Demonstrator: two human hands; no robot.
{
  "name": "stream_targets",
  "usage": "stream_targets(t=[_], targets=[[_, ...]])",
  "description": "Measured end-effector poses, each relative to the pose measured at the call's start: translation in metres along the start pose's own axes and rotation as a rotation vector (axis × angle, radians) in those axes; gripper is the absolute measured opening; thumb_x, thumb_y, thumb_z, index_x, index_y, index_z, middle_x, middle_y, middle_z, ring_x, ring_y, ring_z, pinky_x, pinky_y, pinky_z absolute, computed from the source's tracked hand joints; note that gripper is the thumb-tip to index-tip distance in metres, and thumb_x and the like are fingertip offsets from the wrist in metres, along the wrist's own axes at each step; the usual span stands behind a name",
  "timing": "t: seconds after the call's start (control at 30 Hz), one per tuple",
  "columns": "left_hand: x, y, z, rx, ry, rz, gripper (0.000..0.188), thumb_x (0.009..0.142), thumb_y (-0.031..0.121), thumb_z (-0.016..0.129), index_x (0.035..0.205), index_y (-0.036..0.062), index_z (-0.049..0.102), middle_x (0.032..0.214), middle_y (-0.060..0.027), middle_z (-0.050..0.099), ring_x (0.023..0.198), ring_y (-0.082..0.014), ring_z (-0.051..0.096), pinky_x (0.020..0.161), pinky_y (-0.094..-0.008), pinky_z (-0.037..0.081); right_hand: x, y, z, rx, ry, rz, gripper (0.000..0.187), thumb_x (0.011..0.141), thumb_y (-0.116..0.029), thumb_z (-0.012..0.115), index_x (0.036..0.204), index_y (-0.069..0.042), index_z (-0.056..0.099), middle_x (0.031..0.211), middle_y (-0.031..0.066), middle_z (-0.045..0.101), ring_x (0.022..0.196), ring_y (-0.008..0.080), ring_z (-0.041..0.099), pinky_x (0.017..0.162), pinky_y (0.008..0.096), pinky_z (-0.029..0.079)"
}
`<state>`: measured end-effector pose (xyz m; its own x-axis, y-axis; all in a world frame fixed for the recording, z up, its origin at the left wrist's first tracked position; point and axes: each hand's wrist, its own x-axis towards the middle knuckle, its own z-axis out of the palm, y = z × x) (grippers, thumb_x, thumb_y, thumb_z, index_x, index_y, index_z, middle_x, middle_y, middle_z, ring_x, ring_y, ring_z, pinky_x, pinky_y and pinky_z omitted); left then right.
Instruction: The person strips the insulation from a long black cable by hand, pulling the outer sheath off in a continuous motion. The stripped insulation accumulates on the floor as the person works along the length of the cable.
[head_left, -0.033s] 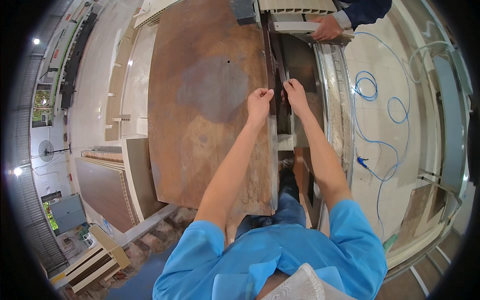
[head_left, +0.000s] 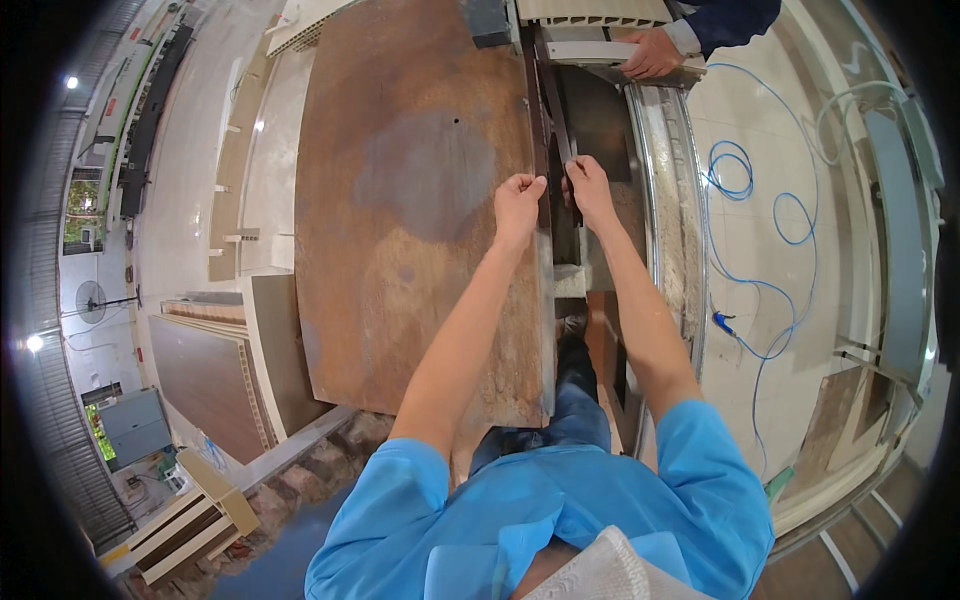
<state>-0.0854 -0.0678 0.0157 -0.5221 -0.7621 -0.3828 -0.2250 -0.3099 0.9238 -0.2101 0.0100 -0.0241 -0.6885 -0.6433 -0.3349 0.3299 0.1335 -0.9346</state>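
Both my hands are closed at the right edge of a large brown, stained tabletop. The fingers of my left hand pinch a thin dark brown strip that runs along this edge. Just right of it, my right hand grips a second dark brown strip. This one slants from the far end down past my fingers, over the gap beside the tabletop. My fingers partly hide where they touch the strips. At the far right, another person's hand rests on the end of a pale piece.
A metal rail borders the gap on the right. Beyond it a blue air hose with a blow gun loops over the pale floor. A grey block and a cream hollow panel are at the far end. Stacked panels stand left.
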Motion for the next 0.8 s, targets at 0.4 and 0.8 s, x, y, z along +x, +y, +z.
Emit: stream_targets(t=[0.4,0.8], targets=[[-0.031,0.013,-0.015,-0.021,0.021,0.056,0.013,0.095,0.012,0.064,0.093,-0.0011,0.065,0.085,-0.0022,0.064,0.075,-0.0108,0.056,0.069,-0.0285,0.046,-0.051,-0.022,0.017,-0.022,0.091,-0.136,0.015,0.101,-0.015,0.053,0.108,-0.001,0.055,0.076,0.0037,0.060,0.061,0.0104,0.055,0.054,0.0262,0.046],[-0.038,0.011,-0.013,-0.036,-0.029,-0.012,0.013,0.096,0.012,0.064,0.090,0.0011,0.063,0.083,-0.0014,0.061,0.076,-0.0110,0.054,0.070,-0.0290,0.044,-0.056,-0.021,0.023,-0.058,0.112,-0.123,0.016,0.101,-0.015,0.053,0.107,0.000,0.055,0.078,0.0046,0.061,0.063,0.0111,0.056,0.056,0.0274,0.047]])
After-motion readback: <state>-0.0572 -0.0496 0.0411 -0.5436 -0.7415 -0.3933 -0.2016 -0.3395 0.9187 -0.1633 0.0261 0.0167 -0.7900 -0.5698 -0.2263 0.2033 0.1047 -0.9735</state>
